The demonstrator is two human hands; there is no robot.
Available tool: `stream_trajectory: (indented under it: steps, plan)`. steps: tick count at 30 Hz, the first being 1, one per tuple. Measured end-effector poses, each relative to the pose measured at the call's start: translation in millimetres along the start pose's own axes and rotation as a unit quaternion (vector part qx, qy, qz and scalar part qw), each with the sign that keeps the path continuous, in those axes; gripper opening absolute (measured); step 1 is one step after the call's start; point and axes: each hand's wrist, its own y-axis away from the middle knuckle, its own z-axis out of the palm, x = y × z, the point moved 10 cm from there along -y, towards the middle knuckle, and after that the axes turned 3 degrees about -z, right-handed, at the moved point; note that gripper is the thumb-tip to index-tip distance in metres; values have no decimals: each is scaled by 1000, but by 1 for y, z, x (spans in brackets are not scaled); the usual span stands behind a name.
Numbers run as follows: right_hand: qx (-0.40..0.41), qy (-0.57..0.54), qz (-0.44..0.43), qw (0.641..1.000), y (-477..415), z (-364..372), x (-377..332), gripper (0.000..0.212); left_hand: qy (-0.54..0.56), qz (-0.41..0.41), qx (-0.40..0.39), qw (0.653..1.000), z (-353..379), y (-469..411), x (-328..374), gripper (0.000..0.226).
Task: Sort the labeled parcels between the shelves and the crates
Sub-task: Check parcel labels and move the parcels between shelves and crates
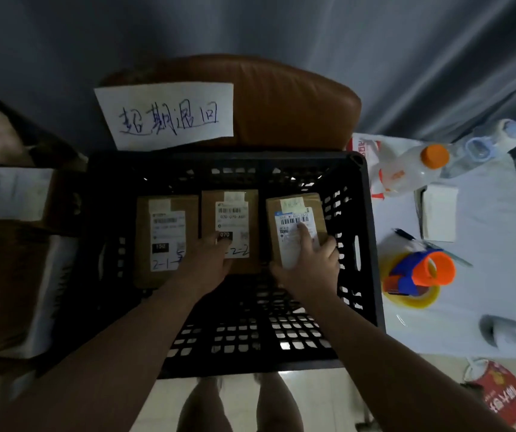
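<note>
Now we have both hands down in the black crate (372, 244), which stands on a brown chair (281, 104) whose paper sign (169, 115) presumably marks a sorting destination. Three parcels lie side by side, labels up for reading; the left parcel (166, 232) is untouched. Our left hand (209, 260) rests fairly flat on the middle parcel (231, 210), likely steadying it. Our right hand (309, 260) grips the tilted right parcel (294, 213), fingers across its label.
</note>
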Motion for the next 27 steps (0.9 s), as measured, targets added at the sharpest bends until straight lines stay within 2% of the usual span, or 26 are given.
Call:
stream_trajectory:
  steps: [5,10,14,16,20,22,27]
  plan:
    - [-1,-16,-12,1000,-40,35,0,102,-85,-4,-8,996,30,-31,-23,58]
    - [16,-109,-7,994,-62,59,-5,98,-96,-3,55,994,26,-37,-30,56]
    - [-22,-148,-41,988,-71,79,2,78,-108,-14,70,992,28,-35,-33,57]
    - [-44,-110,-63,991,-72,80,6,74,-109,-19,67,992,30,-34,-33,60]
    - [-106,56,-58,991,-74,76,9,76,-119,-29,35,992,30,-32,-29,65]
    - [-112,122,-78,983,-72,65,3,72,-126,-37,19,991,27,-28,-26,63]
    - [-91,179,-198,959,-49,23,-42,55,-134,-49,44,989,2,5,-14,55]
